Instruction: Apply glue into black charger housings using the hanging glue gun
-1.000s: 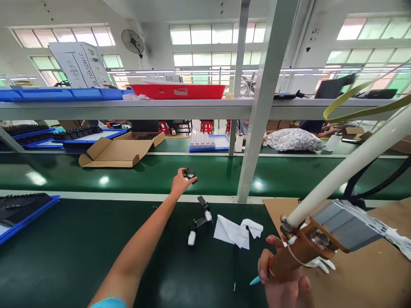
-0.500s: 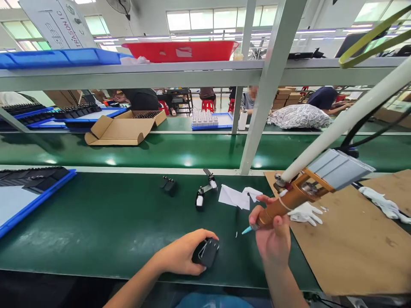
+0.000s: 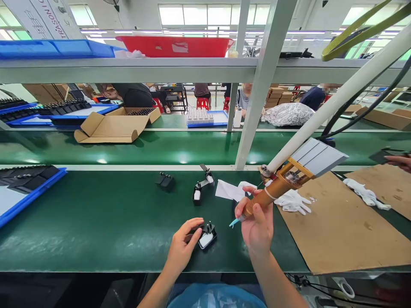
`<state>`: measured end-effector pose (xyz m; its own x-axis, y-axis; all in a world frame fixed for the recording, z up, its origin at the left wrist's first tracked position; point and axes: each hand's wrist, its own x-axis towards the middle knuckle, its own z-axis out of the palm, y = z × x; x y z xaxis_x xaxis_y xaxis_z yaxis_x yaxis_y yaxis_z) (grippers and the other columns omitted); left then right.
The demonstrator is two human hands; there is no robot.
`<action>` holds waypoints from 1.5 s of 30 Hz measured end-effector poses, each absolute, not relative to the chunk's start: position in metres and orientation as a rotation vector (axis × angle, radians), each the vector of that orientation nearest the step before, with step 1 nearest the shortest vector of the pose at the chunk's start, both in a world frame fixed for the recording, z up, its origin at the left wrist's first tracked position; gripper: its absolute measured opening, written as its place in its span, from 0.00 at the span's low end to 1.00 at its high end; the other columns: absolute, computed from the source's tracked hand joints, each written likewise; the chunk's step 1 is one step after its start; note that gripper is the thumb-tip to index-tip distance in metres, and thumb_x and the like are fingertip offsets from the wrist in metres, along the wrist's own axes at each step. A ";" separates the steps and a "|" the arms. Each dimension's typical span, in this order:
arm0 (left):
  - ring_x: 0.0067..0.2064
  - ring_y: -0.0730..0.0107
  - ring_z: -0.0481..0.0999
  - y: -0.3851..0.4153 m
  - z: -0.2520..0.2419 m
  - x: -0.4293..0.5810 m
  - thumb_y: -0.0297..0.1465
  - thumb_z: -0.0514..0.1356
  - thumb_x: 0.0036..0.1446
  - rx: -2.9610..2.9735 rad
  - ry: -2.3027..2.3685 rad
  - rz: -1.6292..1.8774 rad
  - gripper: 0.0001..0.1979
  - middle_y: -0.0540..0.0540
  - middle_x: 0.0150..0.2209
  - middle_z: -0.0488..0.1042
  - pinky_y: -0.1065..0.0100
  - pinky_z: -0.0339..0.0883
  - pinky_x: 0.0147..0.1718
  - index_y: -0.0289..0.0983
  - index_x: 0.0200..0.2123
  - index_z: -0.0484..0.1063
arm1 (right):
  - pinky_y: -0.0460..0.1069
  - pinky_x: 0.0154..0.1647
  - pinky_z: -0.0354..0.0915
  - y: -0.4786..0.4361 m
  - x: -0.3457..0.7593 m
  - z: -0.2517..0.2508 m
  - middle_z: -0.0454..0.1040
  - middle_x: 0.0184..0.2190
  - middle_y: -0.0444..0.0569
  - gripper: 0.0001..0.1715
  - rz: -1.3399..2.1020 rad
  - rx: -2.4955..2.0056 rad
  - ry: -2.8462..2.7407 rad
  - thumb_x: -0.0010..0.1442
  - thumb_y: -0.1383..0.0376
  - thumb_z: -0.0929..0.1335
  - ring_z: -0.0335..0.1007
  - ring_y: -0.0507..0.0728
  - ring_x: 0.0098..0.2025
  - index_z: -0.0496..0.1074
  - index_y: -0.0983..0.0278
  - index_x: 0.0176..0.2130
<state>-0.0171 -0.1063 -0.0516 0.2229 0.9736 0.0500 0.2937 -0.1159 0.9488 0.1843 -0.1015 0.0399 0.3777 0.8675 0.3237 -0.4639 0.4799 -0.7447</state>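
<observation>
My left hand (image 3: 184, 244) pinches the edge of a black plug housing half (image 3: 208, 227) with prongs on top. Just below it lies the matching black case (image 3: 207, 240), with a white block inside. My right hand (image 3: 257, 220) is wrapped round a copper-coloured glue dispenser (image 3: 265, 197). Its pale blue nozzle (image 3: 234, 222) points down and left, to the right of the case and apart from it. Beyond my hands lie two opened adapters (image 3: 197, 195) with white insides and a black plug adapter (image 3: 165, 182).
White paper (image 3: 225, 189) lies behind the dispenser. A white glove (image 3: 293, 202) rests on brown cardboard (image 3: 340, 231). A blue-edged tray (image 3: 32, 194) of black adapters stands left. A white pole (image 3: 321, 111) slopes down to the dispenser. Another person's hand (image 3: 400, 161) shows at right.
The black adapter in my left hand has come open, showing its white inside. The dispenser has shifted a little left in view. Another person's hand with a dark object has appeared at right.
</observation>
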 end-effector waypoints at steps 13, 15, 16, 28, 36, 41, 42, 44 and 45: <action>0.33 0.66 0.79 -0.115 -0.042 0.009 0.35 0.61 0.56 2.089 1.391 0.914 0.15 0.50 0.36 0.79 0.69 0.72 0.31 0.41 0.47 0.67 | 0.45 0.15 0.55 -0.096 0.166 0.050 0.71 0.41 0.49 0.25 1.075 -0.504 -0.750 0.56 0.47 0.67 0.59 0.46 0.18 0.66 0.57 0.48; 0.34 0.67 0.79 -0.115 -0.034 0.011 0.34 0.62 0.55 2.101 1.358 0.952 0.15 0.51 0.37 0.79 0.70 0.72 0.33 0.41 0.46 0.68 | 0.45 0.15 0.55 -0.096 0.166 0.050 0.72 0.41 0.48 0.24 1.074 -0.498 -0.757 0.56 0.47 0.67 0.59 0.46 0.18 0.67 0.57 0.47; 0.34 0.68 0.79 -0.115 -0.031 0.012 0.33 0.62 0.54 2.097 1.351 0.968 0.14 0.51 0.36 0.79 0.70 0.71 0.33 0.41 0.45 0.68 | 0.45 0.15 0.55 -0.096 0.166 0.050 0.72 0.41 0.48 0.23 1.070 -0.495 -0.756 0.57 0.48 0.66 0.59 0.46 0.18 0.67 0.57 0.47; 0.35 0.68 0.79 -0.115 -0.013 0.015 0.31 0.62 0.52 2.051 1.309 0.982 0.14 0.51 0.37 0.79 0.70 0.71 0.34 0.41 0.44 0.69 | 0.43 0.16 0.55 -0.096 0.165 0.052 0.71 0.39 0.44 0.15 1.063 -0.445 -0.766 0.58 0.50 0.67 0.61 0.45 0.17 0.67 0.57 0.38; 0.34 0.68 0.78 -0.116 -0.014 0.013 0.30 0.62 0.52 2.033 1.323 0.978 0.14 0.51 0.36 0.79 0.70 0.70 0.34 0.41 0.43 0.69 | 0.45 0.15 0.55 -0.096 0.164 0.054 0.70 0.40 0.45 0.23 1.080 -0.480 -0.738 0.56 0.48 0.66 0.60 0.46 0.17 0.64 0.55 0.48; 0.32 0.68 0.77 -0.113 -0.018 0.016 0.33 0.62 0.53 1.975 1.364 0.944 0.14 0.51 0.34 0.78 0.70 0.69 0.31 0.41 0.44 0.69 | 0.45 0.15 0.55 -0.097 0.162 0.054 0.70 0.40 0.45 0.23 1.078 -0.478 -0.736 0.56 0.48 0.66 0.61 0.46 0.17 0.64 0.55 0.47; 0.31 0.68 0.77 -0.112 -0.019 0.017 0.33 0.62 0.53 1.963 1.369 0.939 0.14 0.51 0.34 0.78 0.70 0.69 0.30 0.41 0.44 0.68 | 0.45 0.15 0.55 -0.097 0.161 0.055 0.70 0.40 0.45 0.22 1.076 -0.481 -0.736 0.56 0.47 0.66 0.61 0.46 0.17 0.64 0.55 0.47; 0.30 0.69 0.77 -0.110 -0.022 0.019 0.34 0.61 0.53 1.955 1.369 0.937 0.14 0.51 0.34 0.78 0.70 0.69 0.30 0.41 0.44 0.68 | 0.45 0.15 0.55 -0.097 0.160 0.056 0.70 0.40 0.45 0.22 1.076 -0.488 -0.735 0.56 0.47 0.66 0.60 0.46 0.17 0.64 0.54 0.47; 0.31 0.68 0.77 -0.109 -0.023 0.020 0.34 0.61 0.53 1.959 1.364 0.940 0.14 0.50 0.34 0.78 0.70 0.69 0.30 0.41 0.44 0.68 | 0.45 0.15 0.55 -0.097 0.160 0.056 0.70 0.40 0.45 0.22 1.076 -0.493 -0.735 0.56 0.47 0.66 0.60 0.46 0.17 0.64 0.54 0.46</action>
